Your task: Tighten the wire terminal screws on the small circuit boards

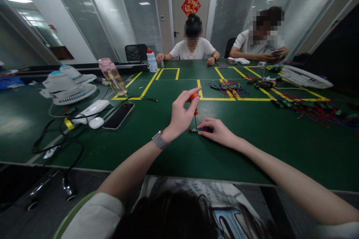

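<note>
In the head view, my left hand (183,111) grips the orange and black handle of a screwdriver (195,111) between thumb and fingers. The screwdriver stands almost upright, its thin shaft pointing down at a small green circuit board (193,130) on the table. Whether the tip touches a screw is too small to tell. My right hand (215,131) pinches the right end of the circuit board and holds it against the tabletop. Dark and coloured wires run from the board under my right fingers, partly hidden.
Bundles of wired boards (230,88) lie ahead, with a larger heap (316,109) to the right. A phone (119,115), a white mouse (96,122), black cables, a pink-capped bottle (112,76) and white fans (70,87) are on the left. Two people sit across the green table (157,160).
</note>
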`<state>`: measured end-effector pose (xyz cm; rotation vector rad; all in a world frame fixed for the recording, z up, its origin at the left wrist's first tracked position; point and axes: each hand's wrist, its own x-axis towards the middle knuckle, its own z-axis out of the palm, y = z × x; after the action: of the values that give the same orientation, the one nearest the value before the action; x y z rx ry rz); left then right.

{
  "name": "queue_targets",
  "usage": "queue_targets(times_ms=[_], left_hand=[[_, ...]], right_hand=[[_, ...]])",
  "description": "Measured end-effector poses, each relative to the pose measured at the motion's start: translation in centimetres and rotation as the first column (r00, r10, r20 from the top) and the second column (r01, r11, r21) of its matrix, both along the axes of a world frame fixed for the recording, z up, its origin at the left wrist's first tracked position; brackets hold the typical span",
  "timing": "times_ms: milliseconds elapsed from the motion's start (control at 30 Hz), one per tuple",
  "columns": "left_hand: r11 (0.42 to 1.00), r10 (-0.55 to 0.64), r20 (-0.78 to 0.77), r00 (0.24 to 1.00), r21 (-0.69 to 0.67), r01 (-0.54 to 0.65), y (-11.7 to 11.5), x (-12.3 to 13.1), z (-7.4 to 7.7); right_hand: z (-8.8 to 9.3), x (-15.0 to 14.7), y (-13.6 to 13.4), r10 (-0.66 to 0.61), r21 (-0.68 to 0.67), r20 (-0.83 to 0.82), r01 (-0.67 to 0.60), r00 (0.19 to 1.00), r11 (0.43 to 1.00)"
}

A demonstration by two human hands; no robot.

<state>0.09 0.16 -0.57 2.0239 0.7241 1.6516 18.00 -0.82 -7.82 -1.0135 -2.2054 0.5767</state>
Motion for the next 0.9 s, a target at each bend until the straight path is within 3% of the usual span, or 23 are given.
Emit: queue_targets(times_ms=[133, 333, 500, 700, 833, 900], left_hand=[[0.994, 0.084, -0.029, 0.996, 0.073, -0.081, -0.02, -0.13, 0.18], [1.0, -0.027, 0.003, 1.0, 0.01, 0.027, -0.09, -0.04, 0.09], [0.993, 0.08, -0.021, 0.997, 0.086, -0.078, -0.12, -0.03, 0.13], [0.997, -0.07, -0.003, 0.998, 0.024, 0.07, -0.02, -0.04, 0.12], [0.997, 0.046, -0.017, 0.999, 0.056, -0.045, -0.08, -0.06, 0.16], [0.997, 0.042, -0.032, 0.999, 0.068, -0.039, -0.1, -0.1, 0.19]], right_hand=[[-0.01, -0.03, -0.01, -0.006, 0.003, 0.002, 0.006, 1.0, 1.0], [0.16, -0.09, -0.13, -0.006, -0.007, -0.003, 0.006, 1.0, 1.0], [0.1, -0.05, -0.05, -0.006, -0.006, 0.007, 0.006, 1.0, 1.0], [0.15, -0.02, -0.05, 0.0, -0.001, 0.017, 0.001, 1.0, 1.0], [0.16, -0.03, -0.05, -0.001, 0.0, 0.014, 0.001, 1.0, 1.0], [0.09, -0.02, -0.02, 0.0, -0.008, 0.007, 0.001, 1.0, 1.0]])
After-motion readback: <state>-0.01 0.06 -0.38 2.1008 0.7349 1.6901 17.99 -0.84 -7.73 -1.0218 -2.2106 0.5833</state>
